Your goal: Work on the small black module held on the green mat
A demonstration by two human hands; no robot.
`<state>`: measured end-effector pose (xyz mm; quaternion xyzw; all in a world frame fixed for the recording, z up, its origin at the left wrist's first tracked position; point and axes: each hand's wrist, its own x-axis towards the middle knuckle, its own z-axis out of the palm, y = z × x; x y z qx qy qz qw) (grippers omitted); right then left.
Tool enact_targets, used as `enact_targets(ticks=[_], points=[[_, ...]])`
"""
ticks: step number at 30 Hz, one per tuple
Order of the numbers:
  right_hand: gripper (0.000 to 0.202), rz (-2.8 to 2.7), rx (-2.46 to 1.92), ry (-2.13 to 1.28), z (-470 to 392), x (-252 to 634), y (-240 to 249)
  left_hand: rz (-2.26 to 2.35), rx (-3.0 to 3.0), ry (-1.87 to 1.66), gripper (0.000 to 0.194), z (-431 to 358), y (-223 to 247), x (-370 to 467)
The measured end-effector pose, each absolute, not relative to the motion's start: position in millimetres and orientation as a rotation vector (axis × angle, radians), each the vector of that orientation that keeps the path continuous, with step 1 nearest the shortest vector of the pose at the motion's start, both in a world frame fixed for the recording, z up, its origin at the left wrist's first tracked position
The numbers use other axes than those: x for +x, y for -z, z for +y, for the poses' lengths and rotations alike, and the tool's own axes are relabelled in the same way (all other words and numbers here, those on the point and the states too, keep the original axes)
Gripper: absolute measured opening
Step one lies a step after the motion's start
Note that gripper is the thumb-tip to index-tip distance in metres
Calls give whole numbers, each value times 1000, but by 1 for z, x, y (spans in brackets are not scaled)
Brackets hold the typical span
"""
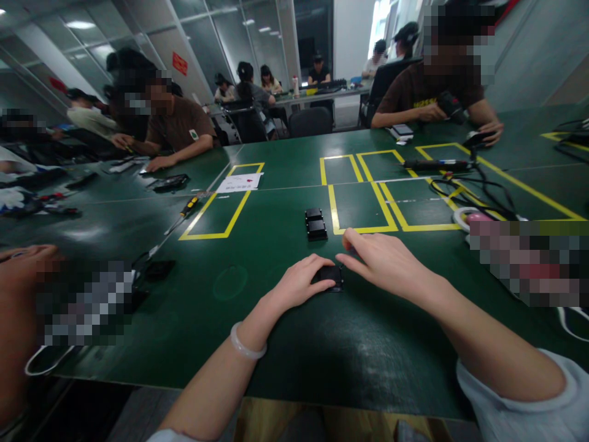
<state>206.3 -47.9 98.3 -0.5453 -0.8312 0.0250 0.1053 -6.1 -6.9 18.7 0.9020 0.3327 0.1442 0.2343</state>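
My left hand [301, 279] has its thumb and fingers around a small flat black rectangular part [335, 278] lying on the green table, and covers its left side. Close by on the right is my right hand [384, 261], fingers curled and thumb stretched toward that part's corner. Something small and dark shows under the curled fingers, too unclear to name. Just beyond both hands sits a black piece with two raised square sections [316, 225], touched by neither.
Yellow tape outlines [363, 230] mark the green tabletop [276, 344]. A yellow-black screwdriver [188, 207] and a paper sheet [239, 183] lie to the left. A black power tool with cables [437, 165] and a tape roll [461, 219] lie right. Co-workers sit opposite; another person's hand [27, 261] is at left.
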Motion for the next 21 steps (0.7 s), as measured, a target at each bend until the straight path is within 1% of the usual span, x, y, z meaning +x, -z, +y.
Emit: enact_targets(ticks=[3, 8, 12, 16, 21], points=[[20, -2458, -1640, -40, -46, 206, -96, 915, 2467, -400, 33, -7, -19, -6], [11, -2438, -1549, -124, -47, 208, -94, 911, 2463, -411, 33, -7, -18, -7], [11, -2427, -1558, -102, -49, 206, -97, 902, 2468, -423, 33, -7, -17, -7], [21, -2456, -1634, -33, -46, 206, -96, 912, 2469, -404, 34, -7, -17, -7], [13, -2463, -1579, -94, -46, 208, -94, 903, 2457, -414, 33, -7, -18, -7]])
